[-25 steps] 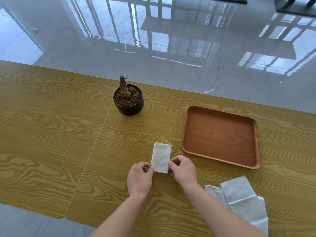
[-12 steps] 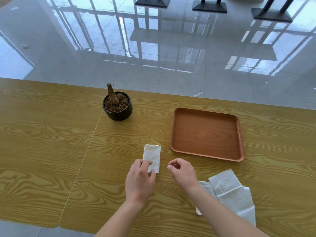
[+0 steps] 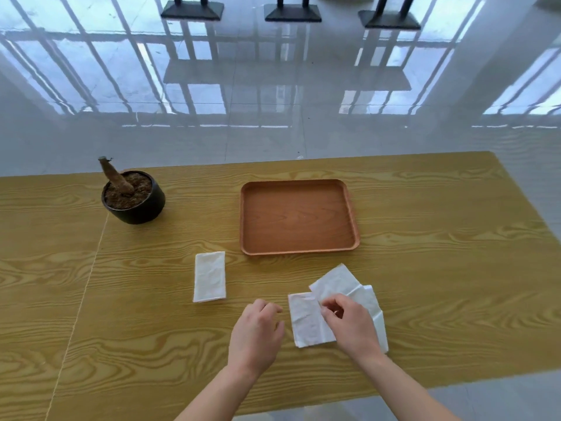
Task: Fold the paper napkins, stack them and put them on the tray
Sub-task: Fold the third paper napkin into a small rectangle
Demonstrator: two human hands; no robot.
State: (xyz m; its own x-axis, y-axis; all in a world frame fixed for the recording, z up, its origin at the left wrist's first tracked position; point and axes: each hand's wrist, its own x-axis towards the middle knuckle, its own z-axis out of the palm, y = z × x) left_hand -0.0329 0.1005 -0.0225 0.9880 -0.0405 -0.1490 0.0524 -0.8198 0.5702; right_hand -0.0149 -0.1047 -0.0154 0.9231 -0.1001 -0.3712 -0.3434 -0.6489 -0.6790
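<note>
One folded napkin (image 3: 209,276) lies beyond and left of the left hand (image 3: 258,331), its long axis pointing away from the person. The loose napkins (image 3: 306,323) are covered by the right hand (image 3: 353,325), the nearer one, and the top sheet seems pinched by its curled fingers (image 3: 341,305). Nothing is held by the loosely curled left hand just beside them. The tray (image 3: 299,252) is set straight beyond both hands, bare table (image 3: 440,284) between.

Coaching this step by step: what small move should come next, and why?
Probably draw the top loose napkin off its pile with the right hand, which seems to pinch its edge, toward the free left hand to fold. Only one folded napkin lies done, and the tray holds none.
</note>
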